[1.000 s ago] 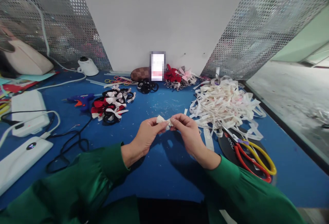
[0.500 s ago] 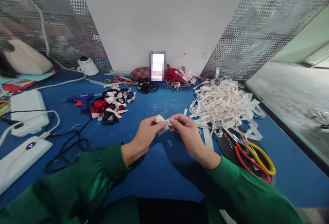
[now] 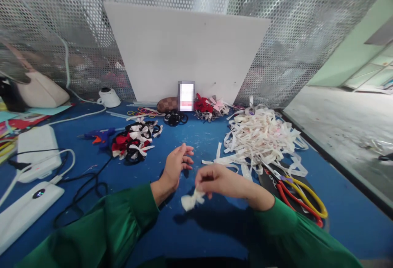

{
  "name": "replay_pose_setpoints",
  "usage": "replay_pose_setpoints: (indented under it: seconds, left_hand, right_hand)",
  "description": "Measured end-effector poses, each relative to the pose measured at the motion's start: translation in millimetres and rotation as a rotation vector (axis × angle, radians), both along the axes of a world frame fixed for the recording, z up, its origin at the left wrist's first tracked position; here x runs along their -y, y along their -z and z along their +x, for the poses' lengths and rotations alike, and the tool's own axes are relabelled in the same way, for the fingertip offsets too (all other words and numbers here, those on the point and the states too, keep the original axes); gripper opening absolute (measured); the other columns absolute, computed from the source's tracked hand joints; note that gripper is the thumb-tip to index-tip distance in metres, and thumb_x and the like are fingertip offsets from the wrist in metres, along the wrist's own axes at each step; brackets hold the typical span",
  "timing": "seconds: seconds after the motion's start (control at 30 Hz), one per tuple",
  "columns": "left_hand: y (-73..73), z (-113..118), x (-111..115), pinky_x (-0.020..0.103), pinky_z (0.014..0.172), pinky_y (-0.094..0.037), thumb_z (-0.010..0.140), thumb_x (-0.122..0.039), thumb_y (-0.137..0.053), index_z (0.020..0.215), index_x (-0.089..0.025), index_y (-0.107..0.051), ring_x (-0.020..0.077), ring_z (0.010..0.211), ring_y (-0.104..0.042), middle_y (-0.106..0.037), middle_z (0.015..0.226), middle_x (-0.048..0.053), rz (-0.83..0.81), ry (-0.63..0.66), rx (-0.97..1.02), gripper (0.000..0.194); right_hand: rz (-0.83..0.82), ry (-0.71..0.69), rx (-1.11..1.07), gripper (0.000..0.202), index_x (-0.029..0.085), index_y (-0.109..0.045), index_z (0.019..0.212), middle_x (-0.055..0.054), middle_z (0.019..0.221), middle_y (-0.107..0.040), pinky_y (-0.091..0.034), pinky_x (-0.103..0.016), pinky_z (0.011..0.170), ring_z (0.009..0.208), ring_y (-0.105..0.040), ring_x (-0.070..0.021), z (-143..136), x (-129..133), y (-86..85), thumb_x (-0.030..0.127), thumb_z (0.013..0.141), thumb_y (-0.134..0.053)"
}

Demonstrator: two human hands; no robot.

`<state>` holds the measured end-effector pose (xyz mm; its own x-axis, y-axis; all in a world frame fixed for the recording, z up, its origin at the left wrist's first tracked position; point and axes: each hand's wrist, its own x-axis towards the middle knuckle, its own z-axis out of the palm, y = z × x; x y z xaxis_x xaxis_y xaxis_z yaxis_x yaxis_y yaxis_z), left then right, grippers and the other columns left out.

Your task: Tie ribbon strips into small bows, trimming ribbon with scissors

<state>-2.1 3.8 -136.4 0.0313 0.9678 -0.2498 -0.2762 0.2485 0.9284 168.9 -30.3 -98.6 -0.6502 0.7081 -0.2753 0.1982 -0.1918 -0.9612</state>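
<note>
Between the thumb and fingers of my right hand (image 3: 216,181) hangs a small cream ribbon bow (image 3: 192,200), held just above the blue table. My left hand (image 3: 177,164) is apart from it, up and to the left, with fingers loosely spread and nothing in them. Beyond my right hand, a few pale ribbon strips (image 3: 227,160) trail from a large heap of white printed ribbon (image 3: 260,132). To the left of my hands lies a cluster of black hair ties with red and white bows (image 3: 133,139).
Scissors with red and yellow handles (image 3: 299,194) rest on a dark round pad at right. A blue glue gun (image 3: 100,135), white power strip (image 3: 38,149), power bank (image 3: 29,212) and cables occupy the left. At the back stand a phone (image 3: 186,96), brown case (image 3: 167,104) and black hair ties (image 3: 175,117).
My left hand has let go of the bow and opened. My right hand has brought the bow down and nearer to me. The camera view has tilted up.
</note>
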Motion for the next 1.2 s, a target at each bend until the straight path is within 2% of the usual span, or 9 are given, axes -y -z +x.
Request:
replay_pose_setpoints:
  seconds: [0.07,0.1,0.23,0.3,0.4,0.53,0.63,0.9,1.2]
  left_hand:
    - [3.0,0.0,-1.6,0.022,0.050,-0.046,0.076,-0.069,-0.066,0.098,-0.011,-0.070,0.0114,0.061,-0.058,-0.066,0.090,0.009,0.013,0.027,-0.029,0.062]
    - [4.3,0.1,-2.2,0.022,0.049,-0.046,0.076,-0.069,-0.065,0.097,-0.011,-0.070,0.0112,0.060,-0.058,-0.066,0.089,0.009,0.019,0.030,-0.038,0.062]
    - [7.3,0.1,-2.8,0.023,0.048,-0.046,0.076,-0.068,-0.064,0.094,-0.011,-0.070,0.0112,0.057,-0.057,-0.066,0.085,0.008,0.049,0.044,-0.061,0.060]
    - [7.3,0.1,-1.8,0.023,0.049,-0.047,0.077,-0.065,-0.064,0.093,-0.012,-0.070,0.0110,0.057,-0.057,-0.065,0.085,0.007,0.071,0.066,-0.091,0.055]
    - [7.3,0.9,0.9,0.023,0.050,-0.045,0.076,-0.058,-0.067,0.088,-0.013,-0.070,0.0109,0.056,-0.056,-0.065,0.080,0.005,0.104,0.103,-0.123,0.047]
    - [7.6,3.1,4.5,0.022,0.050,-0.042,0.074,-0.047,-0.072,0.086,-0.014,-0.071,0.0104,0.054,-0.054,-0.065,0.073,0.002,0.132,0.165,-0.152,0.035]
    - [6.7,3.6,5.8,0.022,0.052,-0.043,0.074,-0.043,-0.072,0.088,-0.015,-0.071,0.0098,0.054,-0.054,-0.066,0.074,0.002,0.141,0.184,-0.175,0.031]
    - [2.4,3.5,5.3,0.023,0.056,-0.045,0.071,-0.038,-0.073,0.088,-0.015,-0.072,0.0105,0.056,-0.055,-0.065,0.069,0.000,0.161,0.224,-0.271,0.029]
    - [-3.4,3.6,5.6,0.025,0.059,-0.045,0.069,-0.040,-0.074,0.087,-0.015,-0.074,0.0126,0.058,-0.054,-0.064,0.062,0.000,0.220,0.281,-0.373,0.031]
  right_hand:
    - [0.007,-0.157,0.039,0.016,0.016,-0.068,0.075,0.003,0.063,-0.061,-0.045,-0.023,0.055,0.054,-0.059,-0.0105,5.5,-3.9,-3.7,0.031,0.078,-0.074]
    - [0.015,-0.125,0.009,0.016,0.016,-0.069,0.075,0.002,0.063,-0.063,-0.045,-0.023,0.055,0.054,-0.060,-0.0108,8.1,-8.7,-5.6,0.031,0.076,-0.076]
    - [0.141,0.674,-0.369,0.026,0.020,-0.071,0.081,0.000,0.080,-0.071,-0.048,-0.022,0.061,0.064,-0.063,-0.0102,16.2,-33.2,-16.9,0.043,0.074,-0.080]
    - [0.120,0.807,-0.452,0.038,0.022,-0.073,0.099,-0.005,0.106,-0.073,-0.052,-0.025,0.067,0.079,-0.069,-0.0146,16.9,-35.4,-22.3,0.053,0.077,-0.076]
    - [0.200,0.680,-0.293,0.041,0.023,-0.071,0.112,-0.007,0.106,-0.074,-0.052,-0.028,0.069,0.076,-0.069,-0.0153,11.0,-15.4,-23.0,0.054,0.085,-0.068]
    - [0.476,0.158,0.204,0.022,0.021,-0.074,0.104,-0.006,0.093,-0.075,-0.050,-0.031,0.073,0.078,-0.068,-0.0191,-3.4,33.5,-13.5,0.036,0.089,-0.067]
    - [0.723,-0.044,0.433,0.018,0.022,-0.071,0.107,-0.005,0.094,-0.075,-0.046,-0.030,0.072,0.081,-0.067,-0.0206,-9.7,63.3,-3.4,0.031,0.091,-0.066]
    - [0.892,0.146,0.471,0.016,0.021,-0.064,0.109,-0.006,0.094,-0.072,-0.043,-0.030,0.072,0.082,-0.064,-0.0192,-1.4,92.8,34.1,0.028,0.099,-0.053]
    - [1.054,0.133,0.480,0.018,0.019,-0.061,0.113,-0.006,0.098,-0.073,-0.043,-0.030,0.073,0.085,-0.067,-0.0180,1.5,92.9,33.7,0.029,0.101,-0.051]
